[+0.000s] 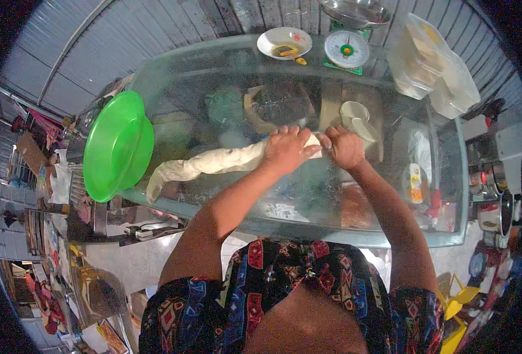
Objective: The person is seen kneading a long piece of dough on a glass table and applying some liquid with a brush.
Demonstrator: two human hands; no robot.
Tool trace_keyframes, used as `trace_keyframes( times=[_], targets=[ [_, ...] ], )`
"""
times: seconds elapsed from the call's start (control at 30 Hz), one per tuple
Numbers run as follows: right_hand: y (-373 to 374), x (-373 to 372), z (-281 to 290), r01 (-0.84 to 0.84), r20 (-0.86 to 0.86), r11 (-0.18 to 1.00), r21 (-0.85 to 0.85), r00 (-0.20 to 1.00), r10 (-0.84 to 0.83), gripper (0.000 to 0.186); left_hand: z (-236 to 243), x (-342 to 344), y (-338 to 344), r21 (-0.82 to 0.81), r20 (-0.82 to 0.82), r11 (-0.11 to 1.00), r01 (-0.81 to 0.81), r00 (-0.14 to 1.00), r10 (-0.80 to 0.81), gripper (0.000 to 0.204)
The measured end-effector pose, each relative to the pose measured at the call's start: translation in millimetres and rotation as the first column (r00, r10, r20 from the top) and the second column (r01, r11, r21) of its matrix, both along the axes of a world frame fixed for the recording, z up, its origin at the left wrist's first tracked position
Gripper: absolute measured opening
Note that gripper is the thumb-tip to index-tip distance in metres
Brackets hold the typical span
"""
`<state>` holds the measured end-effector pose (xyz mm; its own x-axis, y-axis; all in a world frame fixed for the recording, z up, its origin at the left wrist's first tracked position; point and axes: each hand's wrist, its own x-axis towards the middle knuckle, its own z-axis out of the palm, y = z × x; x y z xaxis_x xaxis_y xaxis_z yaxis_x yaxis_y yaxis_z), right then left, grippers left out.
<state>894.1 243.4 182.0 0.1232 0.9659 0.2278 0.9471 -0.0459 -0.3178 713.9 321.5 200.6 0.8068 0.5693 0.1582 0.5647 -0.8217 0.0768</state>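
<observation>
A long pale roll of dough lies across the glass tabletop, its left end bent toward the near edge. My left hand is closed over the roll close to its right end, with the fingers curled over the far side. Just beside it, my right hand is closed, with its thumb and fingers pinching at the tip of the dough. What lies inside the right hand's grip is mostly hidden.
A green basin stands tilted at the table's left end. Along the far edge are a white bowl with a yellow-handled brush, a dial scale and clear plastic containers. Several items show through the glass below.
</observation>
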Motion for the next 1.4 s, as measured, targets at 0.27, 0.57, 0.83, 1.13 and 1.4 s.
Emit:
trace_keyframes(
  times=[0.27, 0.57, 0.83, 1.13, 1.4],
  targets=[
    [17.9, 12.4, -5.0, 0.209, -0.097, 0.976, -0.064, 0.972, -0.214, 0.045, 13.4, 14.2, 15.5, -0.421, 0.099, 0.905, -0.063, 0.988, 0.114, 0.063],
    [10.5, 6.7, -14.9, 0.145, 0.122, 0.953, 0.266, 0.976, -0.182, 0.052, 26.9, -91.7, 56.9, -0.777, 0.508, 0.585, 0.233, 0.781, 0.363, 0.068],
    [56.4, -71.8, 35.3, -0.201, 0.166, 0.980, 0.001, 0.966, 0.198, 0.065, 8.2, -147.0, 24.4, -0.136, -0.043, 0.941, -0.311, 0.951, 0.308, 0.086],
    [18.0, -119.6, 9.4, -0.334, 0.249, 0.923, 0.189, 0.926, 0.284, 0.073, -18.5, -161.0, -1.8, 0.248, 0.244, 0.937, -0.245, 0.952, 0.185, 0.059],
    [27.7, -102.1, 3.4, -0.421, 0.307, 0.894, 0.154, 0.880, 0.361, 0.065, -11.4, -153.6, -13.4, 0.305, 0.283, 0.919, -0.248, 0.945, 0.161, 0.049]
  ],
)
